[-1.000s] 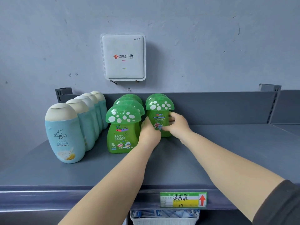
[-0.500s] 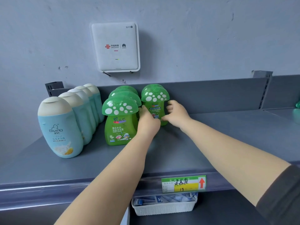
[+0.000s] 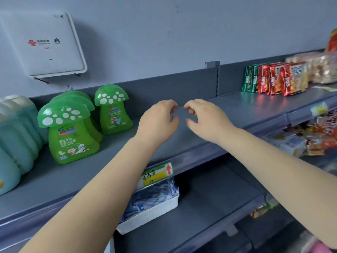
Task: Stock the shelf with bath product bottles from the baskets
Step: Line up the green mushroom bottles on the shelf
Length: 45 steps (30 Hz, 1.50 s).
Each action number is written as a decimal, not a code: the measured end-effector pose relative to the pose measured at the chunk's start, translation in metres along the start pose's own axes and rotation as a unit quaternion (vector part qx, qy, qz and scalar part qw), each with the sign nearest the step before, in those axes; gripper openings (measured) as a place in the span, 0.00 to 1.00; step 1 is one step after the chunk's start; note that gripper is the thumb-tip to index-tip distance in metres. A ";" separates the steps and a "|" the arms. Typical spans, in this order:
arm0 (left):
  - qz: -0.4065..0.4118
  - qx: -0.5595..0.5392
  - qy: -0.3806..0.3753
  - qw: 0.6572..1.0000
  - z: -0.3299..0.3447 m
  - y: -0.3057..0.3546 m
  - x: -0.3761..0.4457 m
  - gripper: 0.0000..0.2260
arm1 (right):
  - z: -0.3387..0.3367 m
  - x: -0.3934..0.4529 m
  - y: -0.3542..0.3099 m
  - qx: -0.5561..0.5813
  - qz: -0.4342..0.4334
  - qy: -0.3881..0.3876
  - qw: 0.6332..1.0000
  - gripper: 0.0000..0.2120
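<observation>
Grey shelf (image 3: 182, 143) holds shiny green mushroom-shaped bottles (image 3: 73, 132). Right of them, my left hand (image 3: 158, 123) and right hand (image 3: 206, 121) hover, fingers loosely curled, holding nothing.

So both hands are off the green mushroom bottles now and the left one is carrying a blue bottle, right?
Not quite. Both hands are off the green mushroom bottles, but the left hand carries nothing. The head view shows it loosely curled and empty above the shelf, beside the equally empty right hand. The blue bottles stand untouched at the far left.
</observation>
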<state>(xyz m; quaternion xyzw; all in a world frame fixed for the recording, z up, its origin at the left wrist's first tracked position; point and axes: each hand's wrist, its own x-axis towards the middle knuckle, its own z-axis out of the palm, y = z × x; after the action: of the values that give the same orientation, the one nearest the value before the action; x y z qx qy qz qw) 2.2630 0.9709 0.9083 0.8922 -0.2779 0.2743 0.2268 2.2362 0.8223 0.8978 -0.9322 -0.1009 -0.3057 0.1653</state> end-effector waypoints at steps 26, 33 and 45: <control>0.166 -0.097 -0.425 0.885 0.407 0.368 -0.058 0.12 | -0.093 -0.340 0.394 -0.161 0.346 -0.226 0.896 0.15; 0.120 -0.088 -0.534 0.832 0.520 0.385 -0.097 0.10 | -0.043 -0.404 0.472 -0.057 0.450 -0.265 0.851 0.16; 0.067 -0.043 -0.624 0.777 0.711 0.384 -0.160 0.13 | 0.095 -0.509 0.594 0.111 0.643 -0.248 0.716 0.27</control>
<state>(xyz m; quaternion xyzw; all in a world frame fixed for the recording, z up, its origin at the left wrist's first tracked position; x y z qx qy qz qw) 2.1722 0.3489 0.3760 0.8365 -0.4288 -0.3406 0.0229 2.0557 0.2638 0.3721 -0.7899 0.4523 0.1302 0.3931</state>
